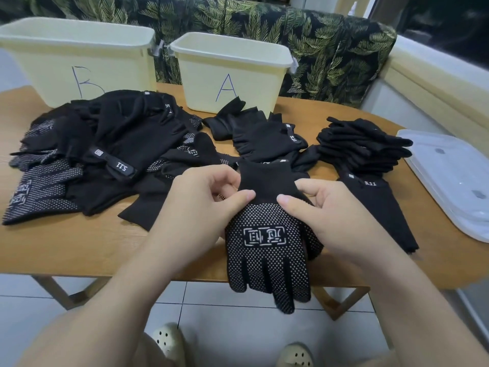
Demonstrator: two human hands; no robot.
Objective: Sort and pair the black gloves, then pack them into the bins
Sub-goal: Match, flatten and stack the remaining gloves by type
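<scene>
Here, my left hand (pixel 209 205) and right hand (pixel 330 215) each pinch the dotted glove (pixel 267 242) at its cuff, squaring it for pairing. Bins A (pixel 232 75) and B (pixel 76 62) wait behind the unsorted pile (pixel 105 154).

A wooden table (pixel 79 250) stood on a white tiled floor (pixel 225 308). Behind it ran a sofa (pixel 330 56) in dark, green-leaf fabric. At right were a pale cream ledge (pixel 436 72) and a dark window (pixel 449 19).
</scene>
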